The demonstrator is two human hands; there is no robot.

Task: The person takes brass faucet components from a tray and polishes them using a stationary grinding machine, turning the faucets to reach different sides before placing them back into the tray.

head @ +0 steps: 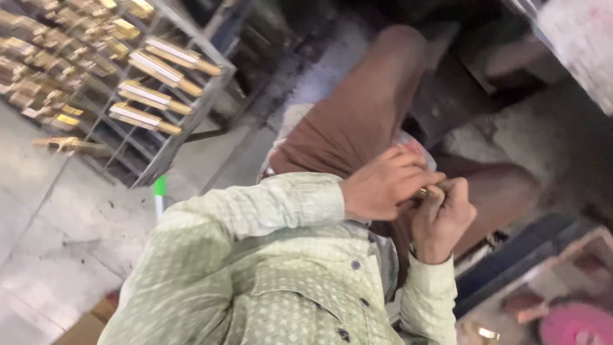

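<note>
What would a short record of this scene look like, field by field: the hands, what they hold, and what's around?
left hand: raised, fingers curled over a small brass-coloured piece
right hand: meets the left at that piece; grip unclear
clothing: pale green patterned shirt, brown trousers
upper left: metal rack holding brass-coloured bars
lower right: pink round object, blurred
floor: grey, marked
</note>
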